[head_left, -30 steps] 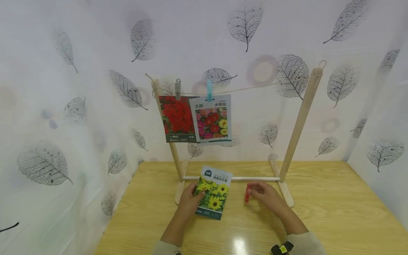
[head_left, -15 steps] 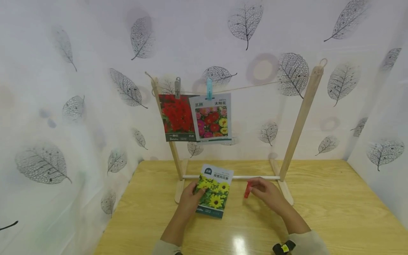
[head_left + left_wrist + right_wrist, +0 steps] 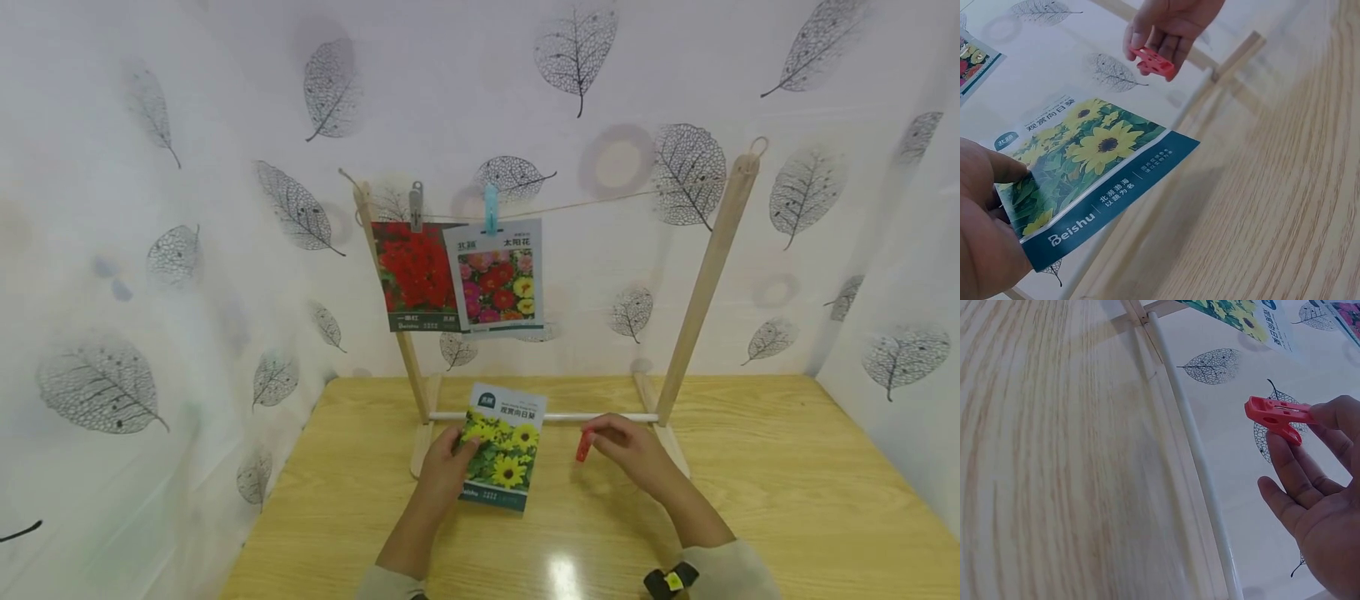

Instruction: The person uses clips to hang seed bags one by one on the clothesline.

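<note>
My left hand [image 3: 444, 471] pinches the left edge of a sunflower seed packet [image 3: 501, 467], thumb over its printed front. The packet is tilted and held above the table, as its shadow in the left wrist view shows. To its right, my right hand [image 3: 630, 450] pinches a red plastic clothespin [image 3: 1279, 415] by its handle ends between thumb and fingers. A gap separates clothespin and packet. Behind them, a red-flower packet [image 3: 420, 279] hangs from a string under a grey clothespin [image 3: 416, 207]. Beside it, a blue clothespin [image 3: 491, 208] holds a white-bordered flower packet [image 3: 495, 287], overlapping the red one.
The string [image 3: 600, 202] runs between a left wooden post [image 3: 411, 375] and a right wooden post [image 3: 708, 287]. A white rod [image 3: 600, 417] joins the posts low down. The wooden table [image 3: 787, 492] ends at a leaf-patterned cloth [image 3: 817, 267] behind.
The red clothespin has tilted a little and risen slightly with my right hand. The sunflower packet stays nearly in place in my left hand. The hanging packets look the same.
</note>
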Demonstrator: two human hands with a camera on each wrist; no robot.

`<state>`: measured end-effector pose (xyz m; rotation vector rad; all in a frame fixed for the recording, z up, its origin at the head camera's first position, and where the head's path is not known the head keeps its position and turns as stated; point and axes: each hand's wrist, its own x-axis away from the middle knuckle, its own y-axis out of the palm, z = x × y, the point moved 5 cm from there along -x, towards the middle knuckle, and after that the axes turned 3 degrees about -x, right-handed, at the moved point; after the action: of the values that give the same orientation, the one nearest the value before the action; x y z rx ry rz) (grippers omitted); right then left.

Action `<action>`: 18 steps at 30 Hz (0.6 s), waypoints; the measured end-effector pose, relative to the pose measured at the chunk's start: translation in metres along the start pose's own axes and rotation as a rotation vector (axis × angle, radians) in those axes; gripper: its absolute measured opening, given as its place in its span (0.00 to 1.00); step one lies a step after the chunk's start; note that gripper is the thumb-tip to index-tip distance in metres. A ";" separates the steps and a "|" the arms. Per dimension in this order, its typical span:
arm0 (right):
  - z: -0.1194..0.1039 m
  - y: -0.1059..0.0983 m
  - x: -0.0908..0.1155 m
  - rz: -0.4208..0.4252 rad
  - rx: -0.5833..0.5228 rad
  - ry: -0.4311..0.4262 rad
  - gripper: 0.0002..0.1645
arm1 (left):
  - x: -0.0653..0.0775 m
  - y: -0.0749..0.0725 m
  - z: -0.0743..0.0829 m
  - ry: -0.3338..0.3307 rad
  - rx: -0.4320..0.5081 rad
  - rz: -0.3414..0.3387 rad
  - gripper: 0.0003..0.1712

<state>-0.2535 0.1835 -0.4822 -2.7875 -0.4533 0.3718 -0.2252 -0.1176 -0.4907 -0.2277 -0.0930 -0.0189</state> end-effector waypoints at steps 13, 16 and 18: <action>-0.009 -0.004 0.001 0.018 0.019 0.039 0.13 | 0.002 0.001 0.006 0.018 0.034 -0.029 0.26; -0.011 -0.003 0.001 0.017 0.022 0.021 0.13 | 0.002 0.001 0.007 0.019 0.041 -0.022 0.25; -0.013 -0.003 0.000 0.017 0.033 0.008 0.12 | 0.003 0.001 0.008 0.024 0.045 -0.016 0.25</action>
<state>-0.2503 0.1835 -0.4689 -2.7615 -0.4186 0.3677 -0.2233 -0.1146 -0.4833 -0.1822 -0.0714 -0.0353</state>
